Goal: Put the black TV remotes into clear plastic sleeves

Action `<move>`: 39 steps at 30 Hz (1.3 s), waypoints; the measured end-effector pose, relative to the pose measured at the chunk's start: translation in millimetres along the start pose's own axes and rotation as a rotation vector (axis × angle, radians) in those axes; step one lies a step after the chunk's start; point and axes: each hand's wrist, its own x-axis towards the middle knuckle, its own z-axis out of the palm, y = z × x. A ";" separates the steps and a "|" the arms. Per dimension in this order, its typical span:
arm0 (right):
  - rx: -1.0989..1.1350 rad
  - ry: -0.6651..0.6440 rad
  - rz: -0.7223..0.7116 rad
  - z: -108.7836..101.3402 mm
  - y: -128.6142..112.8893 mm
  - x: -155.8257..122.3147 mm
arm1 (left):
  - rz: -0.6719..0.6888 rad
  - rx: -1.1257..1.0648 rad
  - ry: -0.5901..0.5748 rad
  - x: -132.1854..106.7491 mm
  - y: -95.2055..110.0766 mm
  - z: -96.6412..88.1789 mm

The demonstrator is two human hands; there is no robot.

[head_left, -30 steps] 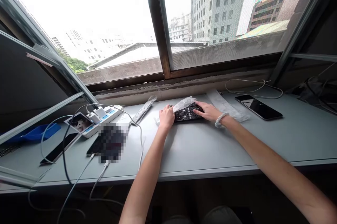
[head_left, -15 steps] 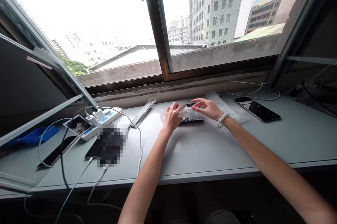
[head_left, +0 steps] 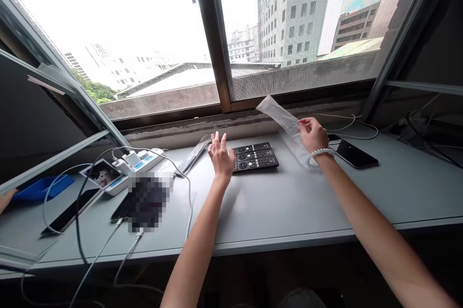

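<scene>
Three black remote controls [head_left: 256, 155] lie side by side on the grey desk [head_left: 275, 202]. My left hand [head_left: 221, 158] is beside their left ends, fingers spread, and hides part of them. A long, clear plastic sleeve [head_left: 278, 114] hangs from my right hand [head_left: 313, 135], pinched between its fingers and tilted up to the left. More clear plastic seems to lie on the desk below that hand. Left of my left hand, another dark, long item in a clear sleeve [head_left: 193, 156] lies flat; it resembles the remotes.
A phone [head_left: 356, 153] lies on the right, near a loose white cable [head_left: 347, 127]. To the left are a power strip [head_left: 148, 158] with plugs, a pixelated dark device [head_left: 148, 202], another phone [head_left: 72, 211], several cables and a blue tray [head_left: 43, 187]. Another person's hand [head_left: 5, 199] shows at the left edge.
My right hand has moved right and raised the plastic sleeve off the remotes. My left hand has let go and spread its fingers. Another person's hand has appeared at far left.
</scene>
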 end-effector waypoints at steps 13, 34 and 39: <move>-0.498 -0.242 0.079 10.1 19.8 -0.3 | -0.019 -0.082 -0.018 -1.8 3.2 1.0; -0.484 -0.257 0.024 8.6 21.4 3.0 | 0.103 -0.114 -0.235 -3.9 1.8 5.0; -0.528 -0.202 -0.040 11.1 26.5 4.2 | 0.170 -0.095 -0.454 -9.5 4.9 11.0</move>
